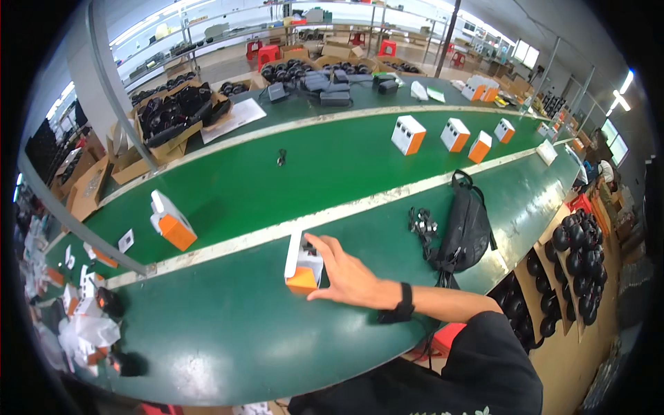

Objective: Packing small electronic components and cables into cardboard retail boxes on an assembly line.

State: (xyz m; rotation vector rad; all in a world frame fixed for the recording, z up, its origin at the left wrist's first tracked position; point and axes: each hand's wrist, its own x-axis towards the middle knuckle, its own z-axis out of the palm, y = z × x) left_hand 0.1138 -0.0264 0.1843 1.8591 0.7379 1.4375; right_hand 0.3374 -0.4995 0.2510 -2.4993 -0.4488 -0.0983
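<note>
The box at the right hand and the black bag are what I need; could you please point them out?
Box [302, 281]: head view, its orange part.
Black bag [465, 232]: head view, middle of its body.

Box [303, 280] on the table [228, 325] — bag [465, 229] and cables [423, 225] to its right; behind the bag, 4 boxes [453, 135] on the belt [242, 180].

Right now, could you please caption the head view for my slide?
Right hand at a white-and-orange box on the green worktable.
</note>
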